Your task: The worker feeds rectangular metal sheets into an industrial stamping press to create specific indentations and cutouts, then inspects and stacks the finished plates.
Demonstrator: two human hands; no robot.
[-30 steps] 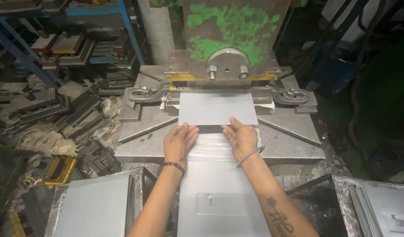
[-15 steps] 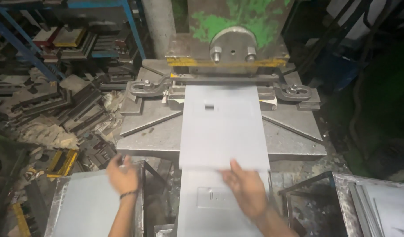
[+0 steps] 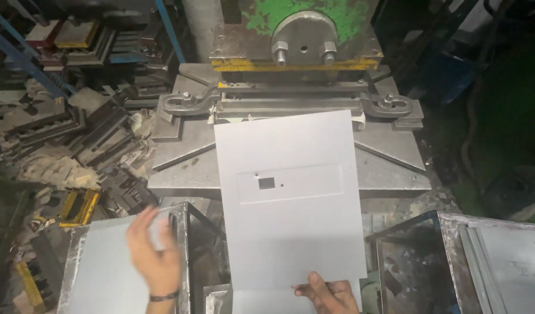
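Note:
My right hand grips the near edge of a grey metal sheet, which has a shallow rectangular embossed panel with a small square hole and two tiny holes. The sheet is pulled back from the press die and lies over the grey press bed. My left hand is blurred, fingers spread, holding nothing, above a stack of grey sheets at the lower left.
The green press head with a round plate and two bolts stands at the top. Clamps sit at both sides of the die. Scrap metal and tooling pile up on the left. More sheets in a metal tray are at the right.
The sheet came out from under the press toward me, now showing the punched hole and embossed panel. My left hand left the sheet and swung down-left over the left stack.

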